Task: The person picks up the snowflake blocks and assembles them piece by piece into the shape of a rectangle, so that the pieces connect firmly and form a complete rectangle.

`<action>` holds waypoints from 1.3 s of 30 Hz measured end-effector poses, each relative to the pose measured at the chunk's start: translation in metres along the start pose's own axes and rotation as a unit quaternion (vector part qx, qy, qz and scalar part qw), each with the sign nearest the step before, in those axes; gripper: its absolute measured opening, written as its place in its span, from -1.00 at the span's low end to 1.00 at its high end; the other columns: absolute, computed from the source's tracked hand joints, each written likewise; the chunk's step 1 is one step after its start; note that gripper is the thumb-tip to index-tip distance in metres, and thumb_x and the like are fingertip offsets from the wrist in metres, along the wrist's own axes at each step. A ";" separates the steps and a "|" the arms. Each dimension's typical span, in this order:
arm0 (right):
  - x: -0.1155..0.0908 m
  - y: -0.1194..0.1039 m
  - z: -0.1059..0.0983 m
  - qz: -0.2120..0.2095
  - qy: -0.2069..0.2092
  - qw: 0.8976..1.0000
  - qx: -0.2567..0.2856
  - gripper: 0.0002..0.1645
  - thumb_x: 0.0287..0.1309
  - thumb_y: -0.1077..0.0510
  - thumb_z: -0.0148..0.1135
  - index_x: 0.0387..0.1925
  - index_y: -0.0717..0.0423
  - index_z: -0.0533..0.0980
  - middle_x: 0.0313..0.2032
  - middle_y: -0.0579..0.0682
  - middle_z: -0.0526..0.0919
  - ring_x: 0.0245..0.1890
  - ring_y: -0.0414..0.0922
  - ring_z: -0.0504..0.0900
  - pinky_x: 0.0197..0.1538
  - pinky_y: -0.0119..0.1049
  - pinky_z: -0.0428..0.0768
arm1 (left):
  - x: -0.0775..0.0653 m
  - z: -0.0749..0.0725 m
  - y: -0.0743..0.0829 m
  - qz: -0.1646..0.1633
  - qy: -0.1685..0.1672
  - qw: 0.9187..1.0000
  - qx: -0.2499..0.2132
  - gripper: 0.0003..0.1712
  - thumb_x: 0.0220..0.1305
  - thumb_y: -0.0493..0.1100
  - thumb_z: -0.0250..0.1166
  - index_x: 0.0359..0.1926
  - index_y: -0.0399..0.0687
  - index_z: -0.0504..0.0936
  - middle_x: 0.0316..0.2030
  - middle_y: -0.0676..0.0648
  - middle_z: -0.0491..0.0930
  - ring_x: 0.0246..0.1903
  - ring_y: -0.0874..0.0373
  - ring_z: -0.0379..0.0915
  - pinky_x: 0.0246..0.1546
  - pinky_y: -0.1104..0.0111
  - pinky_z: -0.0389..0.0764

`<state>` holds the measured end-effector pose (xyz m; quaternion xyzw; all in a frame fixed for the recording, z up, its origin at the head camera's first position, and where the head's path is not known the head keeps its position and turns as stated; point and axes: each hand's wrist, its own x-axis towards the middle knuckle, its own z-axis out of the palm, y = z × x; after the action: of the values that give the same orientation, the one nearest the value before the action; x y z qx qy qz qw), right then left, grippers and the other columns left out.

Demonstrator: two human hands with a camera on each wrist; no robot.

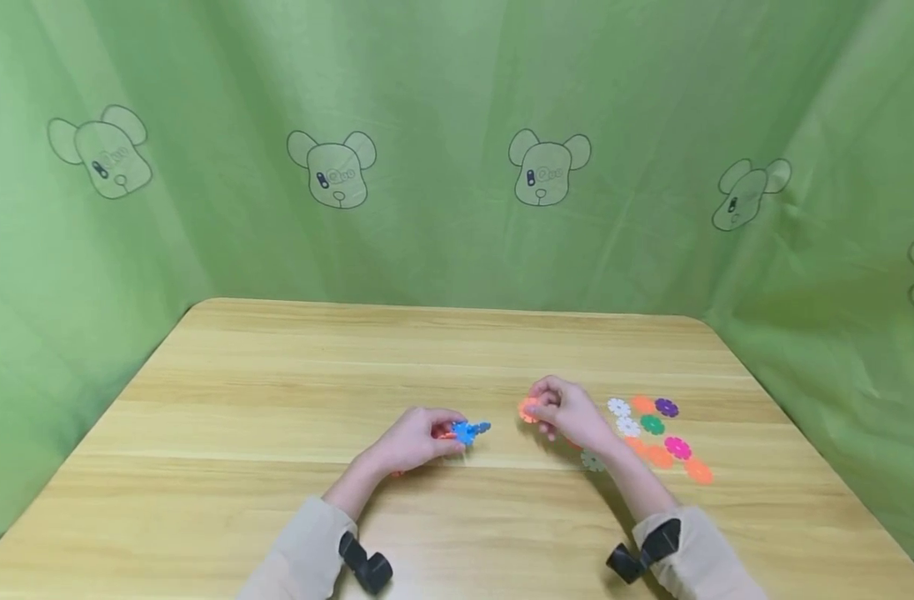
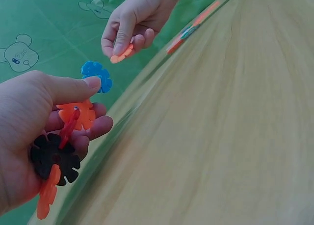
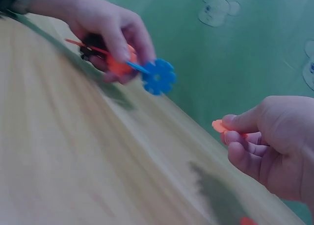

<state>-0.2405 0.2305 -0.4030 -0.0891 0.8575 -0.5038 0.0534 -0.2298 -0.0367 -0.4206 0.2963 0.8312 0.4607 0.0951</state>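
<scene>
My left hand [image 1: 412, 439] pinches a chain of slotted plastic flower discs between thumb and fingers. In the left wrist view the chain runs from an orange disc through a black disc [image 2: 43, 154], a red disc [image 2: 70, 128] and another orange disc [image 2: 84, 118] up to blue at the thumb. A blue disc [image 3: 160, 78] sticks out at the chain's free end in the right wrist view. Off to the right, my right hand [image 1: 580, 417] pinches a single orange disc [image 1: 527, 409] by its edge, above the table and apart from the chain.
Several loose discs lie flat on the wooden table [image 1: 277, 367] at the right, among them a purple disc [image 1: 666, 407], a green disc [image 1: 652, 424] and a pink disc [image 1: 677, 447]. Partly behind the right forearm is a pale disc [image 1: 591, 461]. Green curtains [image 1: 442, 258] surround the table.
</scene>
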 end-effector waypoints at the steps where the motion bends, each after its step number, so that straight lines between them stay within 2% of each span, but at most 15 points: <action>1: -0.001 -0.002 0.003 -0.002 -0.007 1.000 0.013 -0.70 0.09 0.29 0.25 -0.14 0.32 0.40 -0.51 0.09 0.53 -0.62 -0.11 0.50 -0.57 -0.30 0.55 | 0.000 0.000 0.000 0.001 0.000 1.000 0.000 -0.61 0.11 -0.19 0.34 -0.02 -0.21 0.58 -0.50 0.08 0.50 -0.55 0.26 0.30 -0.57 0.48 0.35; 6: -0.007 -0.008 0.016 -0.013 -0.041 0.997 0.057 -0.68 0.10 0.35 0.20 -0.10 0.39 0.38 -0.48 0.10 0.54 -0.59 -0.10 0.51 -0.52 -0.30 0.58 | 0.000 -0.001 0.001 0.002 0.002 1.000 0.004 -0.60 0.11 -0.18 0.34 -0.01 -0.22 0.58 -0.50 0.08 0.50 -0.56 0.26 0.30 -0.57 0.48 0.35; 10: -0.010 -0.012 0.024 -0.015 -0.049 0.995 0.082 -0.67 0.11 0.38 0.16 -0.06 0.43 0.39 -0.46 0.10 0.56 -0.57 -0.09 0.53 -0.51 -0.31 0.57 | 0.000 -0.001 0.000 0.004 0.003 1.000 0.010 -0.60 0.11 -0.16 0.34 -0.01 -0.21 0.58 -0.49 0.09 0.50 -0.55 0.27 0.31 -0.57 0.48 0.37; 30: -0.012 -0.012 0.042 -0.014 -0.003 0.993 0.120 -0.67 0.10 0.37 0.20 -0.07 0.40 0.43 -0.49 0.16 0.55 -0.61 -0.14 0.54 -0.51 -0.29 0.60 | 0.002 0.001 -0.003 0.009 0.003 1.000 0.003 -0.60 0.13 -0.15 0.33 0.00 -0.20 0.58 -0.47 0.09 0.52 -0.53 0.28 0.34 -0.54 0.48 0.40; 39: -0.013 -0.016 0.046 -0.009 0.006 0.992 0.126 -0.70 0.09 0.41 0.18 -0.10 0.42 0.43 -0.50 0.12 0.54 -0.61 -0.13 0.53 -0.51 -0.29 0.60 | 0.000 0.002 0.000 0.013 -0.005 1.000 0.011 -0.58 0.17 -0.17 0.30 0.06 -0.20 0.55 -0.35 0.07 0.57 -0.46 0.27 0.39 -0.43 0.45 0.47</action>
<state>-0.2180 0.1861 -0.4110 -0.0860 0.7864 -0.6092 0.0545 -0.2290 -0.0352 -0.4216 0.3104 0.8317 0.4514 0.0900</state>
